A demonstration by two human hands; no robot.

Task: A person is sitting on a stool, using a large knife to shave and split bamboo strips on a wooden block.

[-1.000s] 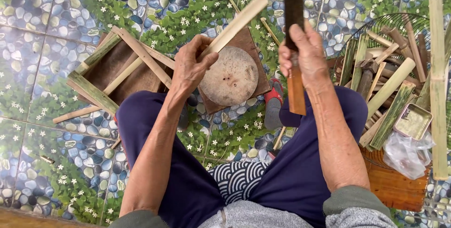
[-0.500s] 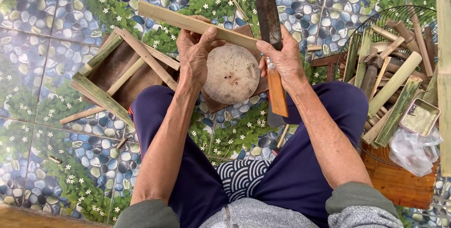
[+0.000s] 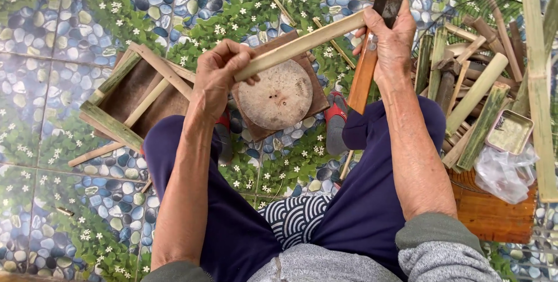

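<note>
We saw the person seated low over a tiled floor [image 3: 70, 20], knees apart, so that the work sat between the legs. The left hand [image 3: 218, 75] was clenched around the near end of a bamboo stick [image 3: 302, 43], which ran slantwise up to the right hand [image 3: 392, 40]; held so, the stick hung just above a round wooden block [image 3: 279, 95], probably to give a firm base under the cut. The right hand was wrapped around a big knife [image 3: 372, 55], its orange wooden handle pointing down toward the right thigh and its dark blade rising past the top of the view, meeting the far end of the stick; we judged this hold suited splitting the stick along its length. The block rested on a brown board [image 3: 311, 104] on the floor. To the left lay a wooden frame [image 3: 125, 104], open like a shallow box, with only a loose slat or two lying across it. At the right, a pile of cut bamboo pieces [image 3: 476, 93] lay within reach, with a small metal tin [image 3: 510, 132], lid off and seemingly empty, and a crumpled clear plastic bag [image 3: 504, 171] above a wooden stool [image 3: 494, 212].
</note>
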